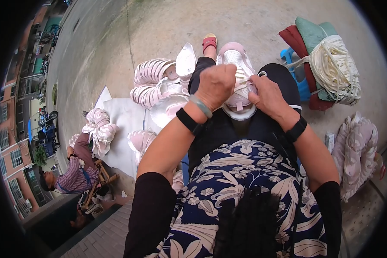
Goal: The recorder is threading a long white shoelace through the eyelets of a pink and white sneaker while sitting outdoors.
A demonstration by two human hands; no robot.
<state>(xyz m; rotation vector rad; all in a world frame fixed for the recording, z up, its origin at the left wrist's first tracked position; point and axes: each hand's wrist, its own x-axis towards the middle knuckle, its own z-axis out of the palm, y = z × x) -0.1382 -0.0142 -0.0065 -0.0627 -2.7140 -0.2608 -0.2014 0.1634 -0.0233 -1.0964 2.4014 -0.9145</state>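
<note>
A pale pink and white sneaker (233, 58) rests between my thighs, its toe away from me and its heel near my body. Cream shoelace (244, 79) crosses its upper. My left hand (217, 85) is closed in a fist over the left side of the shoe, with the lace running from it; the fingertips are hidden. On the other side, my right hand (270, 96) has its thumb and forefinger bent at the lace along the shoe's edge. What lies exactly between those fingers is partly covered.
To the left lie several striped pink-white shoe uppers (152, 79) and a white sheet (122, 120). A thick bundle of cream laces (336, 69) sits on red and green cloth over a blue stool (303, 88). Pink bundles (354, 150) stand right. A seated person (75, 176) is far left.
</note>
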